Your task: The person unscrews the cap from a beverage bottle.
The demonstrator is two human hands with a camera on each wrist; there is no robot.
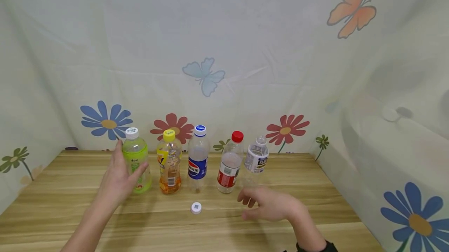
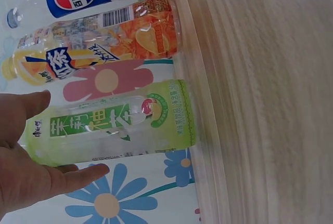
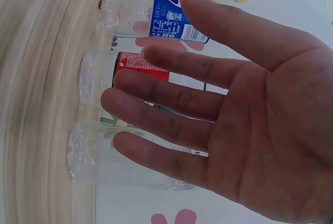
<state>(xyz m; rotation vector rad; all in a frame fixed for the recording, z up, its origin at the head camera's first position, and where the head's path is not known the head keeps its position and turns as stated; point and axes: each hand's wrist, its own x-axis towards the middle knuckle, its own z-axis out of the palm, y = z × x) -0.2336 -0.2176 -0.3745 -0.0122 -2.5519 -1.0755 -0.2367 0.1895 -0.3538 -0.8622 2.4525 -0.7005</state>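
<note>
My left hand (image 1: 119,178) is at a green-labelled tea bottle (image 1: 136,166) with a white cap, standing upright at the left end of a row. In the left wrist view, the thumb lies along one side of that bottle and the fairly straight fingers along the other, spread about its upper part. My right hand (image 1: 268,204) hovers over the table in front of an uncapped clear bottle (image 1: 257,156), holding nothing. Its palm and spread fingers show in the right wrist view, overlapping the clear bottle and a red-capped bottle (image 1: 230,168). A loose white cap (image 1: 196,208) lies between the hands.
Right of the green bottle stand a yellow-capped orange tea bottle (image 1: 170,166) and a blue-labelled cola bottle (image 1: 198,162) with a blue cap. Behind the wooden table (image 1: 175,228) hangs a cloth (image 1: 245,100) printed with flowers and butterflies, also enclosing both sides.
</note>
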